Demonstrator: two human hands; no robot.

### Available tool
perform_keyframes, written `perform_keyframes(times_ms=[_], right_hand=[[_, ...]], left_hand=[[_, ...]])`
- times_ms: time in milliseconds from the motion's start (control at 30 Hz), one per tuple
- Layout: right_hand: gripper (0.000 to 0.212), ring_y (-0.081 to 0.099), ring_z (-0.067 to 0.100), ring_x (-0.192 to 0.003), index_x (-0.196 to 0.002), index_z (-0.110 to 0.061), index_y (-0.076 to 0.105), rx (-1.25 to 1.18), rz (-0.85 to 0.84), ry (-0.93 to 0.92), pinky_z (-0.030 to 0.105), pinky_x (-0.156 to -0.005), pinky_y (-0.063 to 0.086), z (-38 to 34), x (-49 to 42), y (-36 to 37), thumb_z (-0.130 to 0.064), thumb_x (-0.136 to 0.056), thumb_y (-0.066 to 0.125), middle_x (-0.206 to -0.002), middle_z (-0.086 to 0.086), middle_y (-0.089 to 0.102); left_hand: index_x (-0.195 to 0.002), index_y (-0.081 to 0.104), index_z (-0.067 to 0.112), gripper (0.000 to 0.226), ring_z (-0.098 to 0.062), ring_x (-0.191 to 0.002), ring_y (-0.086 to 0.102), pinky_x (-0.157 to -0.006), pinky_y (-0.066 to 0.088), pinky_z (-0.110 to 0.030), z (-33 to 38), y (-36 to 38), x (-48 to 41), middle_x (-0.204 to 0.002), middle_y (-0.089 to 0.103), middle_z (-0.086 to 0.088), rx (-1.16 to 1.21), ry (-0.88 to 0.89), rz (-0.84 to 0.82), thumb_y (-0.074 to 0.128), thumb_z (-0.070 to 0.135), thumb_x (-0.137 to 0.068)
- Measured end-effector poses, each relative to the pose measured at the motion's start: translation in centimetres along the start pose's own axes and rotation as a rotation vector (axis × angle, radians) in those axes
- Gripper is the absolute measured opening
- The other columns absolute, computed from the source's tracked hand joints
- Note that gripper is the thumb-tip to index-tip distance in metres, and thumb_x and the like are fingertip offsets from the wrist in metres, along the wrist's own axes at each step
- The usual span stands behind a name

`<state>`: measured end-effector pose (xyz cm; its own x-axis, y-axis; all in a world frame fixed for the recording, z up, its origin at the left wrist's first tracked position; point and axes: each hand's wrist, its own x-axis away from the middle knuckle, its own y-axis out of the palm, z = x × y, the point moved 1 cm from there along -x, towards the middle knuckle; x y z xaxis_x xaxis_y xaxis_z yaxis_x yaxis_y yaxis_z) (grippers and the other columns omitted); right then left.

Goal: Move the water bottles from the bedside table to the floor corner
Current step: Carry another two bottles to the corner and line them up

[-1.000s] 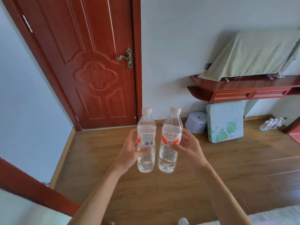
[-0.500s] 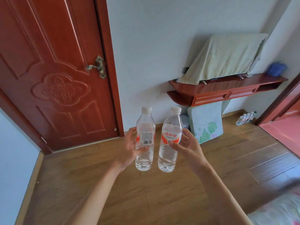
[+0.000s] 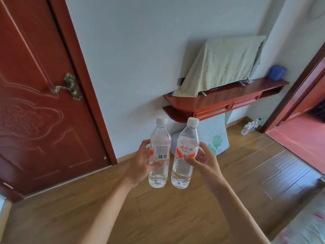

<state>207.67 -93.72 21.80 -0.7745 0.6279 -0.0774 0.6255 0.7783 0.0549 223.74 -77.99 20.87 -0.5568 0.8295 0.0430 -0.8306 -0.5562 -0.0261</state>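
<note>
View swung right vs 0.5 s ago; door (image 3: 35, 106) now at left edge. L hand (image 3: 140, 163) grips barcode bottle (image 3: 159, 138), R hand (image 3: 204, 161) grips red-label bottle (image 3: 188, 138), side by side.

Bare wooden floor (image 3: 246, 164) open ahead and rightward, up to the far corner. There, a row of small bottles (image 3: 250, 126) on the boards, near the door frame (image 3: 297, 88). Along the wall, a red shelf (image 3: 219, 103) jutting out, a flowered cushion (image 3: 214, 136) leaning beneath it. At left, a closed door (image 3: 35, 120). Lower right, the bed edge (image 3: 307, 226) narrowing the way. Left hand (image 3: 140, 164) gripping the left water bottle (image 3: 159, 152), right hand (image 3: 205, 161) the right water bottle (image 3: 186, 152), a slim gap between them.
</note>
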Motion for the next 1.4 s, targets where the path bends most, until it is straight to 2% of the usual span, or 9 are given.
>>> perform_keyframes(times_ms=[167,367,567,733,967,1100,1167,1300,1400], right_hand=[[0.054,0.069,0.017,-0.104,-0.124,-0.019,0.057,-0.014,0.059,-0.024,0.024,-0.079,0.057,0.2,-5.3,-4.1,-0.016,-0.074,0.076,-0.11,-0.004,0.073],[0.053,0.067,0.019,-0.111,-0.125,-0.023,0.058,0.013,0.148,-0.048,0.034,-0.09,0.057,0.2,-10.0,-9.8,-0.02,-0.077,0.081,-0.116,-0.003,0.071],[0.075,0.065,0.023,-0.115,-0.128,-0.021,0.057,0.032,0.255,-0.053,0.044,-0.097,0.053,-0.1,-11.7,-14.9,-0.049,-0.064,0.086,-0.122,0.0,0.068],[0.082,0.066,0.024,-0.113,-0.128,-0.017,0.058,0.016,0.333,-0.06,0.04,-0.093,0.055,-0.2,-12.1,-18.5,-0.049,-0.06,0.088,-0.121,0.003,0.069],[0.08,0.066,0.028,-0.112,-0.127,-0.015,0.058,0.02,0.463,-0.043,0.041,-0.092,0.056,0.9,-12.8,-24.3,-0.047,-0.061,0.089,-0.12,0.006,0.069],[0.079,0.068,0.03,-0.109,-0.126,-0.015,0.058,0.03,0.543,-0.043,0.042,-0.09,0.057,1.3,-14.2,-28.0,-0.046,-0.06,0.089,-0.118,0.008,0.07],[0.081,0.068,0.031,-0.108,-0.126,-0.013,0.058,0.025,0.583,-0.041,0.041,-0.089,0.057,1.2,-15.2,-30.1,-0.047,-0.06,0.089,-0.117,0.008,0.07],[0.078,0.068,0.031,-0.108,-0.127,-0.013,0.057,0.051,0.646,-0.032,0.044,-0.089,0.057,1.1,-17.5,-34.3,-0.044,-0.063,0.088,-0.118,0.009,0.07],[0.076,0.067,0.034,-0.109,-0.129,-0.012,0.056,0.054,0.679,-0.036,0.049,-0.091,0.055,1.0,-19.1,-37.4,-0.041,-0.066,0.087,-0.12,0.011,0.069]], left_hand=[[-0.131,0.038,0.033,0.073,-0.018,-0.116,0.061,-0.1,0.042,-0.047,0.7,2.3,-7.7,-0.122,0.067,0.001,-0.053,-0.013,-0.03,0.081,0.02,-0.074],[-0.125,0.04,0.028,0.062,-0.009,-0.107,0.065,-0.08,0.051,-0.02,1.9,6.1,-15.6,-0.117,0.068,0.001,-0.094,0.017,-0.091,0.075,0.006,-0.079],[-0.12,0.042,0.035,0.061,-0.016,-0.112,0.063,-0.086,0.053,-0.026,2.2,10.1,-21.1,-0.121,0.064,0.001,-0.127,0.073,-0.174,0.077,0.013,-0.076],[-0.129,0.042,0.025,0.071,-0.006,-0.111,0.063,-0.084,0.055,-0.022,2.1,13.5,-24.6,-0.116,0.066,0.012,-0.146,0.109,-0.233,0.079,0.023,-0.068],[-0.132,0.038,0.015,0.07,-0.011,-0.111,0.064,-0.09,0.056,-0.034,0.9,18.9,-30.6,-0.118,0.067,0.012,-0.137,0.075,-0.421,0.078,0.004,-0.075],[-0.131,0.039,0.024,0.078,-0.02,-0.114,0.064,-0.097,0.05,-0.051,0.7,22.4,-35.1,-0.122,0.067,0.0,-0.122,0.066,-0.507,0.086,0.027,-0.068],[-0.129,0.04,0.027,0.077,-0.025,-0.114,0.064,-0.097,0.048,-0.056,0.5,24.3,-37.6,-0.121,0.067,-0.007,-0.09,0.042,-0.552,0.085,0.025,-0.067],[-0.129,0.04,0.028,0.07,-0.019,-0.114,0.063,-0.098,0.05,-0.051,0.9,28.6,-42.1,-0.122,0.066,-0.005,-0.085,0.043,-0.625,0.082,0.015,-0.074],[-0.13,0.037,0.033,0.075,-0.017,-0.119,0.06,-0.102,0.048,-0.048,1.2,31.5,-45.4,-0.128,0.062,-0.001,-0.113,0.052,-0.67,0.084,0.03,-0.071]])
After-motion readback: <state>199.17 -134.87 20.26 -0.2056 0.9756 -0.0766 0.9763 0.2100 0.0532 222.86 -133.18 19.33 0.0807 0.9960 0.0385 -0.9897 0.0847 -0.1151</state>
